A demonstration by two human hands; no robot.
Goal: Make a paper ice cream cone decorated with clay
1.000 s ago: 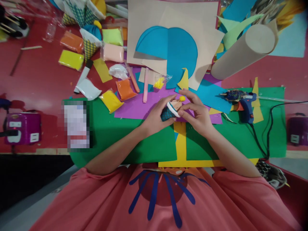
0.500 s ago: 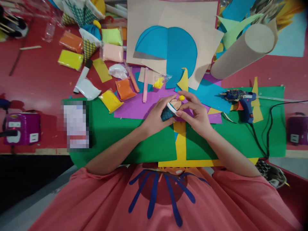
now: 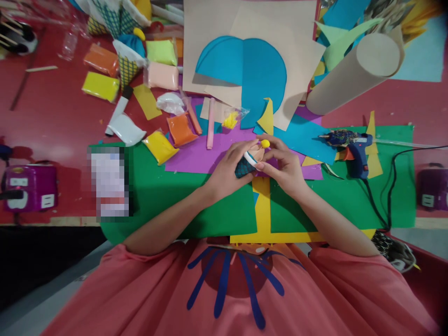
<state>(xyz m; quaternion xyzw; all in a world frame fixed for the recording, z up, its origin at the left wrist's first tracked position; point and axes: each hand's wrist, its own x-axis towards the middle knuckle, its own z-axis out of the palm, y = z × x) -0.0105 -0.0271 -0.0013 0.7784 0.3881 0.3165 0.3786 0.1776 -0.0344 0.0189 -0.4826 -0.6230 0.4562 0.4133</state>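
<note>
Between my two hands is a small craft ice cream cone [image 3: 244, 166], teal with a dark grid pattern, tilted on its side. It has a white rim [image 3: 251, 161], a peach-coloured top [image 3: 258, 154] and a small yellow ball [image 3: 265, 143] at the end. My left hand [image 3: 229, 169] wraps round the cone's body from the left. From the right, my right hand [image 3: 285, 165] is closed on it, thumb at the white rim and bent fingers by the peach top. The fingers partly hide the cone.
A hot glue gun [image 3: 357, 151] lies at right, its cable running over the green sheet [image 3: 315, 210]. Packets of coloured clay, such as a yellow packet [image 3: 161, 147], lie at left near a phone [image 3: 110, 182]. A paper roll [image 3: 350, 77] and blue paper discs [image 3: 264, 70] lie behind.
My right index finger has come down a little closer to the cone's top. The cone and yellow ball have shifted very slightly, and both hands keep their hold.
</note>
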